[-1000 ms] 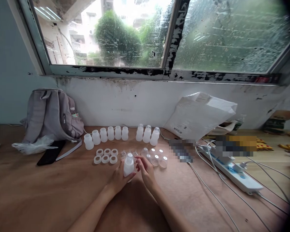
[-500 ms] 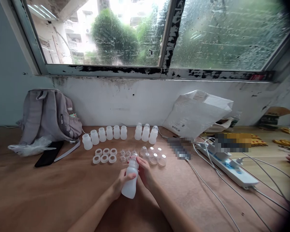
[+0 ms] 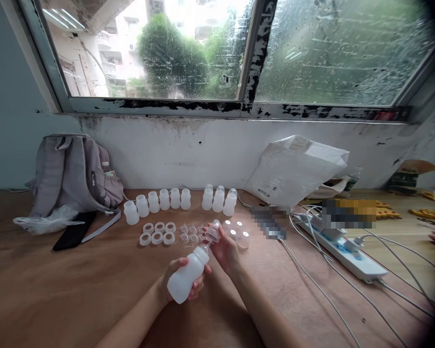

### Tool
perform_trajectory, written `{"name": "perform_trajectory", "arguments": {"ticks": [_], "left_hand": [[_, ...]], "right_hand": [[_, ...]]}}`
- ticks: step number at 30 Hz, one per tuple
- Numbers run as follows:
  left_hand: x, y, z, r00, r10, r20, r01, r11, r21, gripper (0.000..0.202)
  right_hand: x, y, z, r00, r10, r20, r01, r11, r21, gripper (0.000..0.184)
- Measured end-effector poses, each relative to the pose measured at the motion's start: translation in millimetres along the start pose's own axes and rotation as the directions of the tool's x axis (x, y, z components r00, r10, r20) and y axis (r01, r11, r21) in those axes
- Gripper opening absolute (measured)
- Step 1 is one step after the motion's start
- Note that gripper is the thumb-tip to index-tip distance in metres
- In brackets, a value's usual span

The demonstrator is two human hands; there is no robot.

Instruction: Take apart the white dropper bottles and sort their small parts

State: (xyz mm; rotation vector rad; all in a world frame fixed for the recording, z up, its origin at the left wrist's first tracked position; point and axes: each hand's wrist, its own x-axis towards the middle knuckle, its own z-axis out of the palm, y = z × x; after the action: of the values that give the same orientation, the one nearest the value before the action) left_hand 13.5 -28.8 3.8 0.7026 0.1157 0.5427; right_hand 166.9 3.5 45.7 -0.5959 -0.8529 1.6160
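Feeding bottle [image 3: 184, 282], frosted white with a clear teat [image 3: 206, 246] at its neck, is in the left hand [image 3: 166, 284], tilted with the neck up and to the right. Left fingers curled around the body, thumb on the upper side, fingertips showing along the right flank; no gap visible. Right hand [image 3: 227, 252] has thumb and fingers closed on a clear dome cap [image 3: 212, 233], just past the bottle's neck; can't tell if cap and teat touch.

Rest, relative to that bottle: six ring collars [image 3: 157, 243], two rows of three, beyond it and left. Loose teats [image 3: 192, 229] straight beyond, some partly hidden. Spare caps [image 3: 243, 241] beyond and right, partly covered by the right hand. Farther past it: six open bottles [image 3: 154, 203] upright in a row, left; three capped bottles [image 3: 219, 200], slightly right. Grey backpack [image 3: 68, 174] well off left, power strip [image 3: 362, 263] well off right. All on the brown desk [image 3: 94, 299].
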Motion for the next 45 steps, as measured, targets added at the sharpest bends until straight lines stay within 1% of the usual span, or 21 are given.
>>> {"name": "perform_trajectory", "arguments": {"ticks": [3,5,7,9,11,12,14,16,21,26,28,30,31,32,34,36,39,41,43,44,45], "left_hand": [[-1.2,-1.7,4.9,1.000,0.019,-0.015,-0.019,0.999,0.026,0.055],[-0.8,-1.8,7.4,0.995,0.072,-0.075,-0.071,0.997,0.020,0.051],[-0.1,-1.0,7.4,0.983,0.124,-0.136,-0.125,0.992,0.001,0.049],[0.2,0.6,5.0,0.970,0.165,-0.176,-0.170,0.985,-0.010,0.048],[-0.1,2.5,1.6,0.959,0.198,-0.203,-0.203,0.979,-0.006,0.049],[-0.4,3.3,0.1,0.953,0.213,-0.217,-0.218,0.976,-0.001,0.049],[-0.7,4.3,-2.1,0.942,0.233,-0.244,-0.237,0.971,0.012,0.048],[-0.7,4.6,-2.7,0.935,0.231,-0.268,-0.232,0.972,0.027,0.048],[-0.5,5.1,3.1,0.917,0.234,-0.322,-0.219,0.972,0.083,0.048],[0.4,6.4,12.0,0.887,0.238,-0.396,-0.196,0.970,0.142,0.043],[1.7,6.0,14.6,0.844,0.274,-0.461,-0.194,0.958,0.213,0.039],[3.3,5.5,17.1,0.772,0.332,-0.542,-0.166,0.929,0.332,0.037],[4.1,5.4,18.5,0.732,0.367,-0.574,-0.145,0.907,0.395,0.036],[4.9,5.5,20.0,0.698,0.400,-0.594,-0.120,0.883,0.453,0.034],[6.7,6.1,22.5,0.661,0.453,-0.599,-0.070,0.831,0.552,0.029],[8.1,6.4,23.8,0.665,0.494,-0.560,-0.034,0.769,0.638,0.026],[8.6,4.0,22.9,0.670,0.555,-0.492,0.045,0.631,0.774,0.029],[7.4,0.4,21.9,0.622,0.630,-0.465,0.158,0.481,0.863,0.031],[5.5,-3.1,22.7,0.560,0.714,-0.421,0.251,0.338,0.907,0.030],[4.4,-4.2,24.0,0.550,0.738,-0.391,0.257,0.296,0.920,0.030],[3.3,-4.7,25.9,0.561,0.743,-0.364,0.238,0.276,0.931,0.030]], "right_hand": [[2.1,-12.5,-6.7,0.984,-0.176,-0.018,0.168,0.959,-0.227,0.031],[3.1,-18.3,-12.1,0.966,-0.259,-0.001,0.231,0.864,-0.446,0.032],[4.7,-21.6,-18.3,0.938,-0.345,0.028,0.268,0.673,-0.690,0.031],[7.0,-22.6,-25.2,0.904,-0.420,0.075,0.263,0.411,-0.873,0.026],[9.5,-21.6,-31.6,0.895,-0.431,0.115,0.218,0.198,-0.956,0.019],[10.6,-20.7,-34.4,0.905,-0.408,0.120,0.188,0.132,-0.973,0.016],[12.1,-18.3,-38.9,0.937,-0.338,0.090,0.115,0.053,-0.992,0.012],[12.3,-15.9,-42.3,0.962,-0.272,0.032,0.036,0.011,-0.999,0.013],[7.7,-12.0,-50.9,0.975,-0.211,-0.073,-0.073,0.006,-0.997,0.016],[2.1,-18.0,-52.7,0.976,-0.214,-0.036,-0.024,0.059,-0.998,0.024],[1.5,-23.4,-45.3,0.956,-0.292,0.014,0.042,0.089,-0.995,0.026],[1.1,-27.5,-33.5,0.916,-0.397,0.062,0.129,0.146,-0.981,0.020],[0.5,-28.1,-26.8,0.905,-0.418,0.075,0.170,0.195,-0.966,0.018],[-0.5,-27.5,-20.1,0.913,-0.400,0.083,0.198,0.258,-0.946,0.019],[-3.9,-22.4,-7.7,0.955,-0.279,0.097,0.200,0.367,-0.908,0.024],[-8.2,-13.5,2.0,0.978,-0.187,0.092,0.160,0.388,-0.908,0.027],[-14.0,1.5,11.5,0.973,-0.224,0.045,0.117,0.319,-0.940,0.030],[-16.6,8.8,15.1,0.963,-0.267,0.025,0.100,0.272,-0.957,0.034],[-18.2,12.6,17.7,0.956,-0.293,0.029,0.111,0.268,-0.957,0.036],[-18.9,13.2,18.8,0.953,-0.300,0.039,0.129,0.288,-0.949,0.035],[-19.5,13.2,19.9,0.952,-0.302,0.051,0.151,0.320,-0.935,0.034]]}}
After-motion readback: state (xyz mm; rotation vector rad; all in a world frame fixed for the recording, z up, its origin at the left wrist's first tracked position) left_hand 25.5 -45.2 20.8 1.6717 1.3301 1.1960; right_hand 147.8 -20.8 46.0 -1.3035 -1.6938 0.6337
